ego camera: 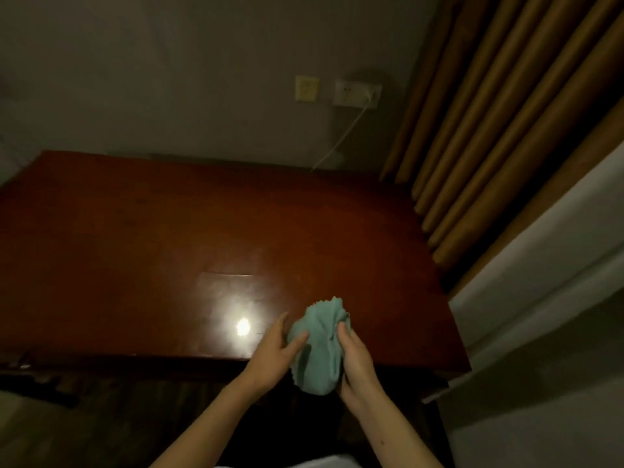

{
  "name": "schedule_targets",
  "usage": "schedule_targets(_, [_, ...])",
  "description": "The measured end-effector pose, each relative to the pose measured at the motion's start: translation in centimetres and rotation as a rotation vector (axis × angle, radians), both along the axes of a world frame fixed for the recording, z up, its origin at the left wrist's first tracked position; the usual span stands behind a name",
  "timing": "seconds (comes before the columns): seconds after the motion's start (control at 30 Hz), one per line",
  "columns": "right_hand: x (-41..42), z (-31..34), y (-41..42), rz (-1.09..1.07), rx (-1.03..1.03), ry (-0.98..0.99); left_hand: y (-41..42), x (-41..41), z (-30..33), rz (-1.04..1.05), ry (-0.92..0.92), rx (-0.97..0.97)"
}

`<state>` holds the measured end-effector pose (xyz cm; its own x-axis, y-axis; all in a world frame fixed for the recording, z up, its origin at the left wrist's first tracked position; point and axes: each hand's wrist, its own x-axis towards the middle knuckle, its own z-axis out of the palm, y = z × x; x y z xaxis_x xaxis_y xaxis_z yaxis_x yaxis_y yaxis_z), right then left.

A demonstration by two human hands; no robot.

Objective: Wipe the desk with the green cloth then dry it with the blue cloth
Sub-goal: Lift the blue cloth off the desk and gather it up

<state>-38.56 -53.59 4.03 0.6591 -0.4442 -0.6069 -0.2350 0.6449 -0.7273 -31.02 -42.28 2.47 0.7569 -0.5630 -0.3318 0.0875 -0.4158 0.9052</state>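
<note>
Both hands meet over the near edge of the desk, with one green cloth [317, 346] bunched between them. Left hand [275, 352]: fingers extended and loosely spread, thumb laid against the cloth's left side, so the hand touches the fabric with a relaxed, fairly wide posture. Right hand [358, 363]: thumb pressed into the folds and fingers curled behind the bundle, gripping it from the right. Only this one cloth is visible, crumpled into an elongated wad whose long axis runs roughly from the person toward the wall; its frayed upper edge points away from the person over the desktop, and its rounded lower end hangs past the front edge. Whether the cloth touches the wood cannot be told. One reddish-brown wooden desk [135, 231] fills the middle of the view, with a bright light reflection [242, 326] just left of the hands. On the grey wall behind are two wall sockets [358, 93], side by side, and one white cable [341, 138] runs from the right-hand one down toward the desk's far edge. Tan pleated curtains [506, 130] hang at the right.
</note>
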Motion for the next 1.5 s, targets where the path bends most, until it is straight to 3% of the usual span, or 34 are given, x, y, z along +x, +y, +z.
schedule_targets(0.1, [1.9,2.1,1.3,0.096,0.191,-0.135,2.7,1.8,1.8,0.192,0.359,-0.159])
schedule_targets(0.17, [3.7,3.2,2.5,0.203,0.260,-0.174,5.5,3.3,2.4,0.234,0.489,-0.239])
schedule_targets(0.33, [8.8,3.1,7.0,0.453,0.311,-0.220,11.8,6.3,3.4,0.454,0.304,-0.223])
schedule_targets(0.6, [19.4,1.5,16.7,0.726,-0.266,-0.026,22.8,14.9,2.9,0.613,0.126,-0.197])
schedule_targets(1.0, [36.6,-2.4,37.2,0.813,-0.308,0.182,44.3,30.5,0.1,0.596,0.170,-0.009])
schedule_targets(1.23, [42.9,-4.9,44.6,0.902,-0.543,0.270,51.0,36.8,-2.5,0.647,-0.081,0.364])
schedule_targets(1.5, [44.3,-6.9,47.3,0.945,-0.534,0.434,51.8,38.0,-6.1,0.591,-0.232,0.653])
